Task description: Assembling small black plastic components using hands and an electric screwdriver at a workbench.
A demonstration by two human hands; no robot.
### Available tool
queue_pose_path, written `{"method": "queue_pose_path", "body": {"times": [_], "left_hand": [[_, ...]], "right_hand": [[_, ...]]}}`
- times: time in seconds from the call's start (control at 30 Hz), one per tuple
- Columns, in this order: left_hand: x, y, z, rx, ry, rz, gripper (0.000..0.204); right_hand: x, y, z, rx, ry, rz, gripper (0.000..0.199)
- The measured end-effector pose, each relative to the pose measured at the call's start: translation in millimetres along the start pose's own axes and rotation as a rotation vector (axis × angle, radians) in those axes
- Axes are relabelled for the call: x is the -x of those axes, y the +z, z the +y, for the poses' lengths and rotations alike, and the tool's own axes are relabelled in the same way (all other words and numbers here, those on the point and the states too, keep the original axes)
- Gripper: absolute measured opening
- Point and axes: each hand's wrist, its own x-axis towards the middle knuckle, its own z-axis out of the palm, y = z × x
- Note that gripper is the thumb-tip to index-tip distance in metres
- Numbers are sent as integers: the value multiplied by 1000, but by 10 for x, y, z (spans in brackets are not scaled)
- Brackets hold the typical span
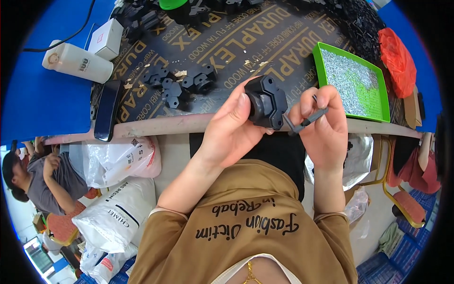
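Note:
My left hand grips a black plastic part with a hexagonal plate and a round boss, held just over the table's front edge. My right hand pinches a thin dark grey tool, whose tip touches the lower right side of the part. Both hands sit close together above my lap. Several more black hexagonal parts lie in a cluster on the dark board to the left of my hands.
A green tray of small silvery pieces stands at the right, an orange bag beyond it. A dark phone, white bottle and white box lie at the left. Black parts pile along the far edge. Another person sits lower left.

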Motion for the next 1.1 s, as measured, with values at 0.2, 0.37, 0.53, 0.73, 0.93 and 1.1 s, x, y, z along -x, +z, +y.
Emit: {"method": "queue_pose_path", "body": {"times": [0.2,0.37,0.53,0.73,0.93,1.1], "left_hand": [[-34,16,35,271,-10,-43,56],[-24,-40,48,315,-16,-85,56],[-11,-38,34,216,100,4,56],[9,-84,21,81,101,-41,56],[23,9,84,-64,68,-45,46],[49,23,127,-157,-2,-41,45]], "right_hand": [[101,-96,232,364,-140,21,25],[171,30,194,849,-59,125,25],[119,-75,253,756,-329,32,23],[57,55,129,89,-17,30,36],[34,-37,123,151,46,-21,35],[-1,68,-3,307,132,68,44]]}}
